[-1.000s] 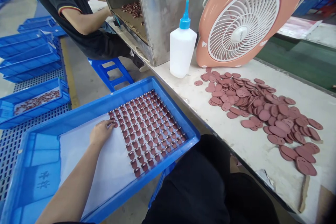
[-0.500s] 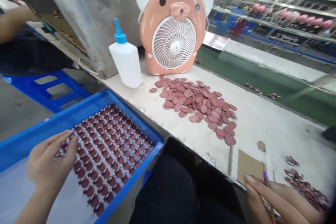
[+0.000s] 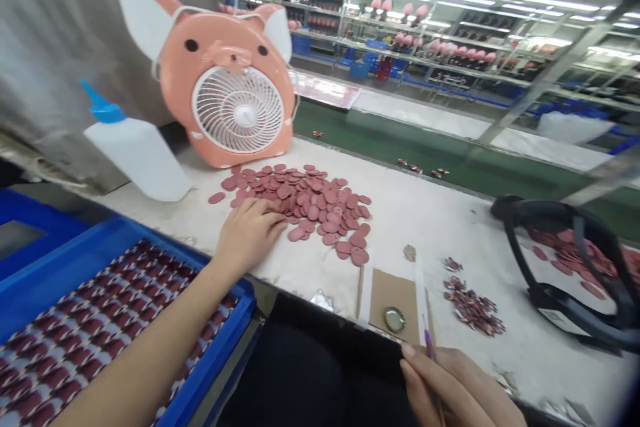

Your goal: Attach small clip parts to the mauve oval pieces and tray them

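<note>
The oval reddish pieces lie in a loose pile on the white desk, many overlapping one another. One piece lies a little apart at the left end of the pile. The left hand is at the near left edge of this pile, with its palm facing down and its fingertips among the pieces. Whether its grip is closed on one of them I cannot tell, because the fingertips are partly hidden. The right hand is at the near edge of the desk, and its grip is closed on a thin tool with a purple part, whose tip points upward.

Just beyond this hand is a brown cardboard with white strips along its sides, and on it rests a round bottle cap. To the right of the cardboard there is a small heap of dark brown bits. Farther right stands a black curved frame, near more reddish pieces.

Below the left forearm is a blue tray, which contains rows of dark red-brown parts. Behind the pile stands a pig-shaped fan, and to its left a white bottle with a blue nozzle leans in the view. Beyond the desk runs a green belt with a few small bits on it, and farther away are shelves with pink objects.
</note>
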### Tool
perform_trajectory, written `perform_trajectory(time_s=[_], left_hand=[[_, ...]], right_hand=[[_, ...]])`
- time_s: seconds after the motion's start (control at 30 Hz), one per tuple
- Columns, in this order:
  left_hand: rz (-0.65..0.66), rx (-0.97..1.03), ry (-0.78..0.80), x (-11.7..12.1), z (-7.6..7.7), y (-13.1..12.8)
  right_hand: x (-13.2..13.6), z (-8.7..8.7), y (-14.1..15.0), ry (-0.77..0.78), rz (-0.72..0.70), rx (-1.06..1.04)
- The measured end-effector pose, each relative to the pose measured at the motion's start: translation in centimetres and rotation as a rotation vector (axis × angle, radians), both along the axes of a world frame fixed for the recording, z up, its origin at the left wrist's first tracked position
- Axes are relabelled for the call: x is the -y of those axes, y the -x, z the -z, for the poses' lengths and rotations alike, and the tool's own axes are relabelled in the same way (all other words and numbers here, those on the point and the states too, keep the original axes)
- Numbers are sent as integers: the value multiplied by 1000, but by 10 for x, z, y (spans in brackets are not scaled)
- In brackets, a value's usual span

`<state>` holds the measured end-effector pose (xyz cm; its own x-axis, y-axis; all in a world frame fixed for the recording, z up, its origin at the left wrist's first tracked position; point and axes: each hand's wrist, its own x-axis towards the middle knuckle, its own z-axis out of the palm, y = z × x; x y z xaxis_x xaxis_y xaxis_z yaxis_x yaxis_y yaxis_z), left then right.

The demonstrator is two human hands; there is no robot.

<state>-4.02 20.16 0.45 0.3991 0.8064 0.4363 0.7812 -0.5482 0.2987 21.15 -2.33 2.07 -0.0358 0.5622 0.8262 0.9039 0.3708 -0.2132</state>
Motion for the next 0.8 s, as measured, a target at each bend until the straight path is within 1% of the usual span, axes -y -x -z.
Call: perform_trajectory(time_s=[0.07,0.13,0.17,0.2,0.27,0.3,0.33,0.37,0.4,0.47,0.53,0.6,0.63,0.67,0.7,0.8], left_hand=[[-29,43,-7,8,-3,-2],[-61,113,-4,27,-10,-9],[-67,175,41,41,-15,-15],[-45,248,142,57,-19,-23],[72,516,604,89,-27,-40],[146,606,808,103,-30,-49],[209,690,959,115,-32,-58],[255,757,1059,125,-33,-66],[276,819,1120,133,-34,-72],[254,924,1186,143,-34,-81],[206,993,1229,146,-34,-84],[203,1041,1285,147,-32,-86],[221,1066,1342,146,-30,-86],[252,1084,1427,146,-27,-86],[292,1091,1536,146,-22,-86],[413,1070,1870,147,-6,-87]], right_hand=[[-1,-1,-2,-5,-31,-35],[-3,-4,-5,9,-74,-65],[-4,-5,-7,26,-90,-96],[-5,-7,-7,52,-101,-140],[-7,-9,-6,140,-120,-246],[-8,-10,-5,193,-129,-306],[-10,-10,-3,252,-139,-369],[-12,-10,-1,316,-158,-436],[-14,-9,1,383,-189,-510],[-17,-8,5,509,-274,-699],[-18,-6,7,639,-376,-936],[-17,-6,6,746,-457,-1142],[-16,-6,5,769,-485,-1195],[-15,-7,3,771,-500,-1200],[-14,-8,1,753,-503,-1163],[-13,-11,-6,686,-491,-911]])
